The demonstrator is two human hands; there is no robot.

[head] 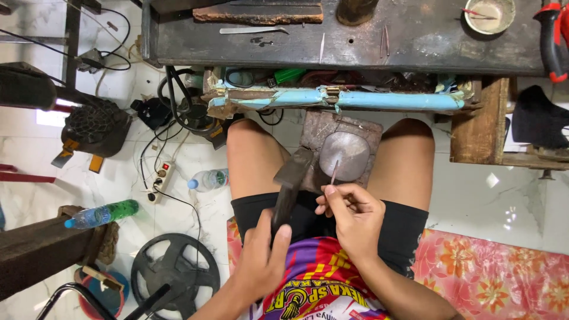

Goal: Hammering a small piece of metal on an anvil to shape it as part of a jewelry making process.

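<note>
The person sits with bare knees apart, looking down at a small anvil block that stands between the thighs, its polished, rounded steel face turned up. The left hand is clenched around the dark handle of a hammer, thumb laid along the shaft; the hammer's blocky head hangs just beside the anvil's left edge, close to the steel face but apart from it. The right hand pinches a thin metal strip between thumb and fingertips — the strip stands slightly tilted, its upper end lying over the lower part of the anvil's shiny face; whether it touches the steel cannot be told. Behind the anvil runs a battered pale-blue bar along the front of a dark, scarred workbench, where a flat file, a worn wooden block, a small round dish and red-handled pliers lie. On the white tiled floor to the left are a green plastic bottle, a clear bottle with a blue cap, a white power strip with black cables trailing from it, and a black wheel-like disc. A floral red cushion spreads to the right — beneath the person's seat.
</note>
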